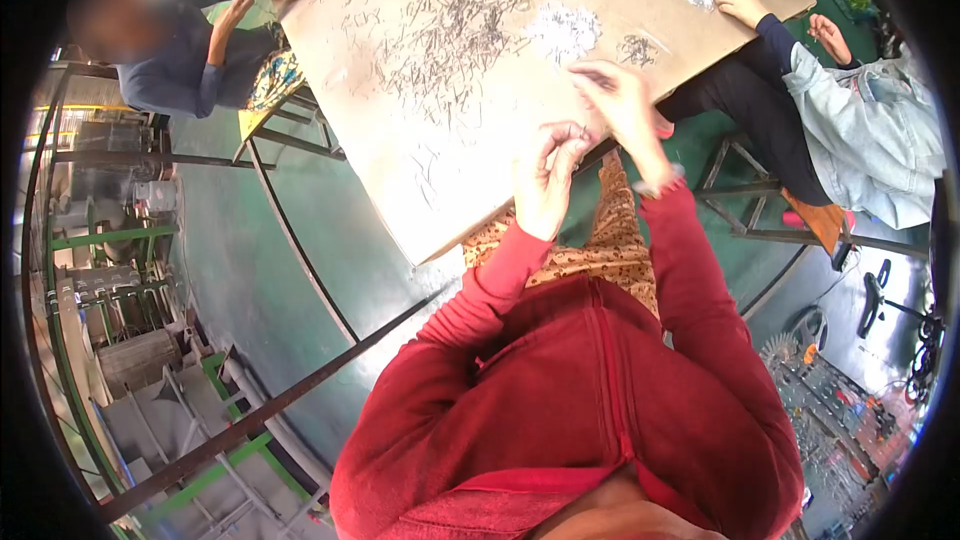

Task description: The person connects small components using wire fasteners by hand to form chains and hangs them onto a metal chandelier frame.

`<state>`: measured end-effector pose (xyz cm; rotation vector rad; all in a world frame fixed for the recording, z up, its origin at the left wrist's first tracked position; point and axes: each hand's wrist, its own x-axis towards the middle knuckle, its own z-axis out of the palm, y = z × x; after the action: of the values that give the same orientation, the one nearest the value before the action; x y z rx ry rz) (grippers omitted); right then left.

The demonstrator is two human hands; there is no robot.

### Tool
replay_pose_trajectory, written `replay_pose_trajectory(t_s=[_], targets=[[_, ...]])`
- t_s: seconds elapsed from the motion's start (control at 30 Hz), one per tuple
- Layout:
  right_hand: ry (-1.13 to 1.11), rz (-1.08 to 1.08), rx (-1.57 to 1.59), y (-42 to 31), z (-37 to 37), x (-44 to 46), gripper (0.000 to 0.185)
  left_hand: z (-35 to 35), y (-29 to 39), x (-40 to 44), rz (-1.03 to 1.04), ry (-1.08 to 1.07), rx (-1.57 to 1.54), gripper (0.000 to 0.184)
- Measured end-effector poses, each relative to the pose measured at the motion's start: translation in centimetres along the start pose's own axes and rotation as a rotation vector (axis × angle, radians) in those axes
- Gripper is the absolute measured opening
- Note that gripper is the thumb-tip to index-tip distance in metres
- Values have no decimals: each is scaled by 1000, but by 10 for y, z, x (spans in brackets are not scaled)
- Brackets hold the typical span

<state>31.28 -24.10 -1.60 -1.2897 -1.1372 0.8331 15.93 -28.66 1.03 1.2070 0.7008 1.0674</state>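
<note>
Head view: left fingers [563,130] pinched together, contents unclear; right fingers [598,68] apart; just beyond, white pieces [565,33], probably light, best pinched singly.

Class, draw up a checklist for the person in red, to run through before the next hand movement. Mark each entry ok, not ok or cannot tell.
1. Left hand over or beside the table, pinched: ok.
2. Left hand gripping a piece: cannot tell; too small and bright.
3. Right hand close to the nearest white pile: ok.
4. Dark pieces gathered neatly: not ok; scattered.
5. Right-side co-worker's hand apart from both hands: ok.
</note>
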Motion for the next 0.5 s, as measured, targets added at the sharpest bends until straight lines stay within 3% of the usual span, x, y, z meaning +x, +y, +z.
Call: replay_pose_trajectory(t_s=[0.07,0.13,0.17,0.3,0.33,0.43,0.5], targets=[[-86,7,-231,46,11,35,24,-3,0,-4,-42,9,19,9],[-39,-225,-478,79,22,41,24,-6,4,-9,-54,28,110,8],[-9,-335,-604,78,24,44,24,-6,2,-10,-18,39,115,8],[-179,-176,-742,35,19,43,20,-8,-3,-10,21,60,92,8],[-44,-357,-807,37,19,43,24,-7,0,-9,-2,48,92,9],[-213,126,-380,20,2,33,29,-4,6,-5,-96,19,104,10],[-136,157,-150,-16,-9,1,21,-2,10,-2,-158,10,132,11]])
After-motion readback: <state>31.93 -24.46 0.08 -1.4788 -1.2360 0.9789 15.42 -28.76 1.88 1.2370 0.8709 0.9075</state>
